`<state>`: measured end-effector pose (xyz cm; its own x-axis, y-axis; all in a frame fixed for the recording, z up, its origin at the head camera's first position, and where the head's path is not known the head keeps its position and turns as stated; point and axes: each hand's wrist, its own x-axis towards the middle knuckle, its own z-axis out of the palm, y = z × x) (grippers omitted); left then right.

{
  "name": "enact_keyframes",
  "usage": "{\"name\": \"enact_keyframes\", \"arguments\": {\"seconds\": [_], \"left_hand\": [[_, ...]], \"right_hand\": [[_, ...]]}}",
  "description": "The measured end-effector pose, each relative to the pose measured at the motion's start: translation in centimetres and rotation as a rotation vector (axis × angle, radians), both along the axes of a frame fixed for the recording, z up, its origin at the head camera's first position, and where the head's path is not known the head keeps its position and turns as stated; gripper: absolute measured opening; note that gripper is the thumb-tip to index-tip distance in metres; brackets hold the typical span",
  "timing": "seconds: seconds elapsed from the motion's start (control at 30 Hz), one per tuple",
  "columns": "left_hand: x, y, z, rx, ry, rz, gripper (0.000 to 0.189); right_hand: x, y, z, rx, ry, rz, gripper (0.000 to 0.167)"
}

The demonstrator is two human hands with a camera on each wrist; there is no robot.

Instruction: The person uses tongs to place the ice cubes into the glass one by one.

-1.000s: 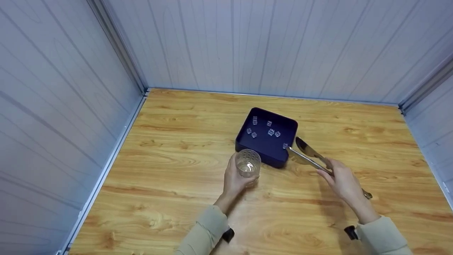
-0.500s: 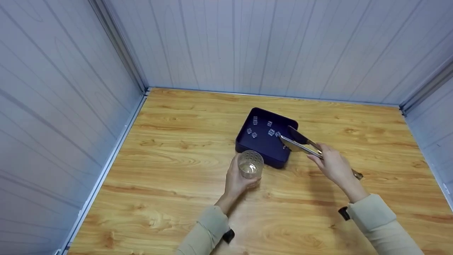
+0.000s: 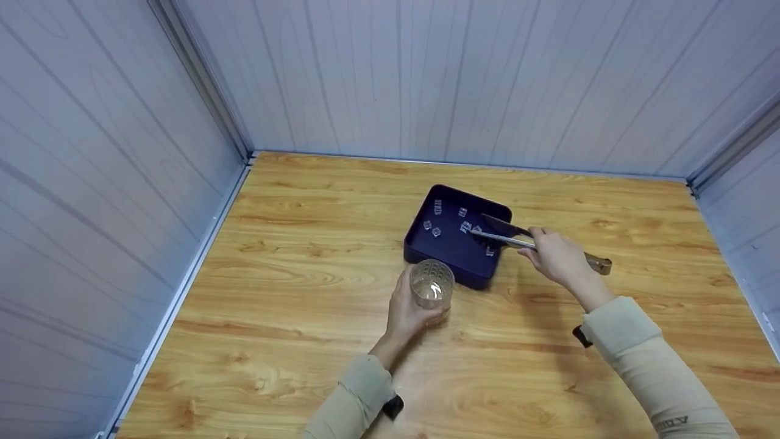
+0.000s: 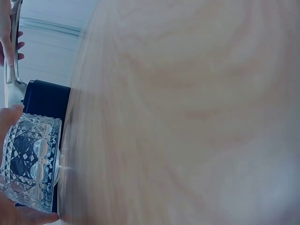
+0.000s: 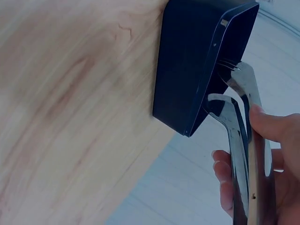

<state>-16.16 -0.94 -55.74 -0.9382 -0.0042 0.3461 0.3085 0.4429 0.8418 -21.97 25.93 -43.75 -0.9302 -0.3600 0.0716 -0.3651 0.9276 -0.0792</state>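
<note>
My left hand (image 3: 409,306) grips a clear patterned glass (image 3: 432,284) in front of the dark blue square tray (image 3: 448,266). In the left wrist view, thumb and fingers wrap the diamond-cut glass (image 4: 31,161). My right hand (image 3: 559,256) holds metal serving tongs (image 3: 517,239), whose two arms stand apart and reach over the tray's right side. In the right wrist view, the tongs (image 5: 241,136) dip their tips inside the tray wall (image 5: 187,65). Several small clear cubes (image 3: 436,232) lie scattered in the tray; a cube (image 3: 477,230) sits between the tong tips, partly hidden.
The tray stands on a wood-grain table (image 3: 292,274). Pale panelled walls (image 3: 365,79) close off the back and both sides. Black wrist-worn cameras (image 3: 393,406) hang below the sleeves.
My right hand has carried the tongs up and left, from beside the tray's front right corner to over the cubes inside. My left hand with the glass has shifted slightly right.
</note>
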Motion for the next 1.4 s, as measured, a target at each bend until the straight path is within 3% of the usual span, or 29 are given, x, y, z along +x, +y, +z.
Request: {"name": "enact_keyframes", "arguments": {"seconds": [0.2, 0.4, 0.67, 1.03, 1.4], "left_hand": [[0.1, -0.1, 0.0, -0.003, 0.005, -0.004, 0.095], [0.0, -0.2, -0.2, -0.003, 0.018, 0.005, 0.094], [0.2, -0.1, -0.1, -0.017, -0.007, 0.018, 0.095], [0.2, 0.0, 0.0, -0.017, -0.02, 0.02, 0.097], [0.2, 0.2, 0.0, -0.012, -0.005, 0.018, 0.098]], "right_hand": [[-1.4, -0.7, 0.7, 0.088, 0.006, 0.045, 0.043], [-2.5, -2.0, 1.6, 0.244, 0.031, 0.095, 0.036], [-3.6, -3.5, 1.7, 0.356, 0.039, 0.133, 0.027], [-4.6, -5.0, 2.2, 0.441, -0.049, 0.079, 0.02], [-5.1, -5.0, 1.5, 0.456, -0.048, 0.074, 0.014]]}}
